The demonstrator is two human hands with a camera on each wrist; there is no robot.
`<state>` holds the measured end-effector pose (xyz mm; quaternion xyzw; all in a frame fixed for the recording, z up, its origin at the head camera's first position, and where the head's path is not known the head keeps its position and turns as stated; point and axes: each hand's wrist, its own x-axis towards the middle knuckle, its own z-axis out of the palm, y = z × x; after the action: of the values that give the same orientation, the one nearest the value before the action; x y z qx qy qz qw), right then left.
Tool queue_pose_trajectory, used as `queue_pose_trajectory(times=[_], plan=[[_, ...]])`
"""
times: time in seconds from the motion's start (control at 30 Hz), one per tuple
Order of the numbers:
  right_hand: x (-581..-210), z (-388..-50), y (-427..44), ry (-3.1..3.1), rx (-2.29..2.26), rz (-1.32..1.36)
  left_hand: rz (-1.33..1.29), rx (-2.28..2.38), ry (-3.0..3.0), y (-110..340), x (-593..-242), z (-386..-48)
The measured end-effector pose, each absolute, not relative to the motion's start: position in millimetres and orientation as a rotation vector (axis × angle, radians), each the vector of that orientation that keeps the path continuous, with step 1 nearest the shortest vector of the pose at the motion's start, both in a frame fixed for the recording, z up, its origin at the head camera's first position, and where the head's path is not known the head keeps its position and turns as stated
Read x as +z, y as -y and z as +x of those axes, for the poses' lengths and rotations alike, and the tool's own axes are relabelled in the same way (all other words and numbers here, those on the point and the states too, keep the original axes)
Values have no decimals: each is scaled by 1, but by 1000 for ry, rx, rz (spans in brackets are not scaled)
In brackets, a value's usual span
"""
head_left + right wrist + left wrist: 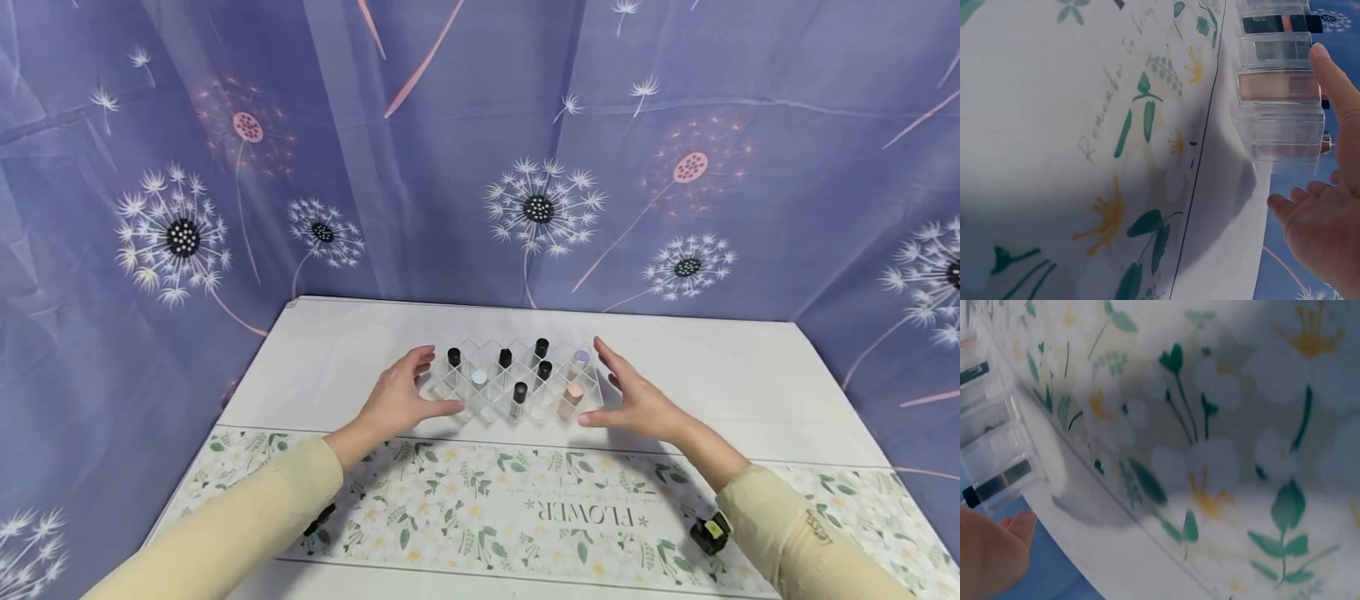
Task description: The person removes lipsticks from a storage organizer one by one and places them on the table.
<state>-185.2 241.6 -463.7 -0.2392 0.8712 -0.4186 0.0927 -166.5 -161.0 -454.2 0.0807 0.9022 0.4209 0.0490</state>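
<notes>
A clear lipstick organizer [538,410] with diamond-shaped compartments stands on the white part of the table. Several lipstick tubes sit upright in it, most with black caps, such as one tube [520,398] near the front. A peach tube [572,400] occupies the front right, and pale caps show on two others. My left hand [401,393] is at the organizer's left end, thumb along the front corner and fingers behind. At the opposite end, my right hand [639,406] has its thumb by the front corner, fingers spread. Whether either hand presses the walls I cannot tell.
A floral mat strip [480,500] with printed lettering crosses the table in front of the organizer. Blue dandelion-print curtain [450,208] hangs behind and at both sides. A black device [710,533] with a yellow-green label is by the right sleeve.
</notes>
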Motion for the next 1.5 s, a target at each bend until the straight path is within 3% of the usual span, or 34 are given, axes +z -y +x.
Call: queue_pose_trajectory(times=[1.0, 1.5], plan=[[-478, -195, -229, -2577, -1312, -661, 764, 1298, -2714, 172, -419, -209], [-482, -199, -230, -2587, -1309, -641, 775, 1257, -2709, 166, -422, -221]])
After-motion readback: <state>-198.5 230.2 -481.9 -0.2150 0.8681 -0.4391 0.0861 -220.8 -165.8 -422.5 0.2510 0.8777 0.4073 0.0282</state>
